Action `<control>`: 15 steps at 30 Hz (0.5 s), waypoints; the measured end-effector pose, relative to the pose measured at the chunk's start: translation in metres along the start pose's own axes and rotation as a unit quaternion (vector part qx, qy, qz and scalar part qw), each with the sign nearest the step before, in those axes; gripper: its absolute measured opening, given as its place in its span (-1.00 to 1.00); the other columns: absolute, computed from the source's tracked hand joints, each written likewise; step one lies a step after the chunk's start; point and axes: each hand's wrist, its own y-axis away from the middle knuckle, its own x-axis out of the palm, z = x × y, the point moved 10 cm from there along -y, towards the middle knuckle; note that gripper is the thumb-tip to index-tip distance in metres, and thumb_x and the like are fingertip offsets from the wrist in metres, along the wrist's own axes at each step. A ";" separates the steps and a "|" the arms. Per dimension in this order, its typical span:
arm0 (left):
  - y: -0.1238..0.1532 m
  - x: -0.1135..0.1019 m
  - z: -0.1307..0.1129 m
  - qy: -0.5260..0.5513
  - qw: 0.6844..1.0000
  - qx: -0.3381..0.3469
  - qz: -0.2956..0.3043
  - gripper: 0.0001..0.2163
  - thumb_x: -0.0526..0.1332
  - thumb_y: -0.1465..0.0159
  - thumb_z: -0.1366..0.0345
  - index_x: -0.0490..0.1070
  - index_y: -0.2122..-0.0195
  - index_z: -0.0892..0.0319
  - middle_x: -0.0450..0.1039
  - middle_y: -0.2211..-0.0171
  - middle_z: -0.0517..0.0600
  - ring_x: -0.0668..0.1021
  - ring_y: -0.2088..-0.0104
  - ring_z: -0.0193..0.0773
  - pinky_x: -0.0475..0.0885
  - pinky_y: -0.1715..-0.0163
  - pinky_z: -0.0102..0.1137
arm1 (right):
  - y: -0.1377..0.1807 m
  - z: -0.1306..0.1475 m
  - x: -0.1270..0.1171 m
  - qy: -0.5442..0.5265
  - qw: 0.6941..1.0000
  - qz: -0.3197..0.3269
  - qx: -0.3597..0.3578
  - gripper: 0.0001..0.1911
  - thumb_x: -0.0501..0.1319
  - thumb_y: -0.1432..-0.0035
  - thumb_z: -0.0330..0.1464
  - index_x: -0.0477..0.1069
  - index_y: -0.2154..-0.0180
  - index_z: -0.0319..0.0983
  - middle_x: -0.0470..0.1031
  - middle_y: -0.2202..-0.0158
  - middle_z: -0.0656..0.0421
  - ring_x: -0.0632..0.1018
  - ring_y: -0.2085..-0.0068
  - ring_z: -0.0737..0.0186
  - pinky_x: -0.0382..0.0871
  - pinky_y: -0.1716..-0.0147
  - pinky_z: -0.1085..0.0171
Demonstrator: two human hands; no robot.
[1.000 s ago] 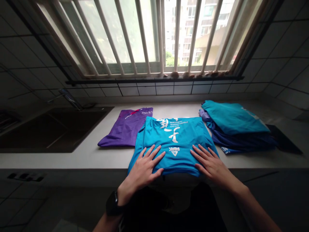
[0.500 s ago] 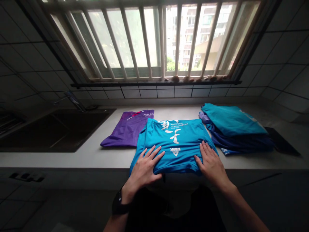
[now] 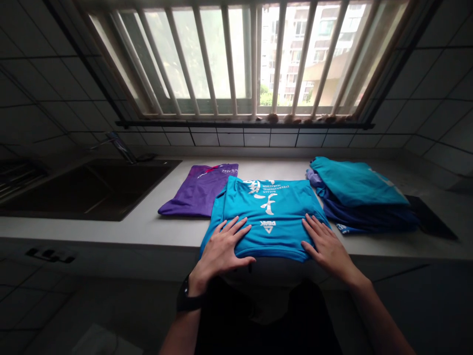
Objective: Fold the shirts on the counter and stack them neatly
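A folded blue T-shirt with white lettering lies flat at the counter's front edge, its print upside down to me. My left hand, with a dark watch on the wrist, rests on the shirt's lower left corner with fingers spread. On the lower right side lies my right hand, palm down and fingers stretched out. Partly under the blue shirt's left edge is a folded purple T-shirt. To the right, a stack has a teal shirt on top and dark blue cloth beneath.
A dark sink with a faucet is set into the white counter at the left. Behind the counter is a barred window with small round objects along its sill. A dark flat item lies by the stack.
Both hands stay on the blue shirt; the right fingers have spread slightly and the left thumb has stretched outward. The whole view has shifted slightly.
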 end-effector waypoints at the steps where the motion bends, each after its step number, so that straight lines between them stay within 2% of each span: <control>1: 0.000 0.000 0.001 0.004 1.000 -0.003 -0.001 -0.27 0.28 -0.27 -0.20 0.27 -0.41 -0.05 0.17 -0.46 0.00 0.24 -0.46 0.05 0.13 -0.42 0.01 | 0.000 0.001 -0.001 -0.001 1.000 0.002 -0.001 -0.29 0.01 -0.43 -0.01 0.19 -0.44 -0.23 0.19 -0.47 -0.02 0.25 -0.46 -0.11 0.25 -0.36 -0.10; 5: -0.001 0.002 0.005 0.009 1.000 -0.017 -0.010 -0.44 0.10 -0.42 -0.16 0.31 -0.38 -0.10 0.21 -0.45 -0.06 0.25 -0.46 -0.04 0.15 -0.41 -0.03 | 0.000 0.005 -0.002 -0.008 1.000 0.009 -0.014 -0.05 0.17 -0.26 0.16 0.13 -0.47 -0.24 0.17 -0.48 -0.05 0.20 -0.47 -0.20 0.22 -0.36 -0.14; 10: -0.002 0.000 0.004 0.011 1.000 -0.022 -0.013 -0.38 0.19 -0.36 -0.19 0.31 -0.38 -0.09 0.21 -0.45 -0.04 0.25 -0.45 0.00 0.16 -0.42 0.00 | 0.001 0.006 -0.001 -0.013 0.999 0.024 -0.041 0.11 0.31 -0.11 0.17 0.09 -0.48 -0.29 0.13 -0.49 -0.09 0.18 -0.48 -0.23 0.21 -0.37 -0.14; 15: -0.003 0.000 0.004 0.011 1.000 -0.028 -0.002 -0.35 0.26 -0.31 -0.18 0.32 -0.38 -0.08 0.19 -0.45 -0.04 0.24 -0.46 0.02 0.14 -0.42 0.00 | 0.001 0.006 -0.002 -0.016 0.999 0.028 -0.039 0.14 0.27 -0.12 0.23 0.04 -0.50 -0.27 0.11 -0.50 -0.08 0.16 -0.48 -0.24 0.18 -0.38 -0.16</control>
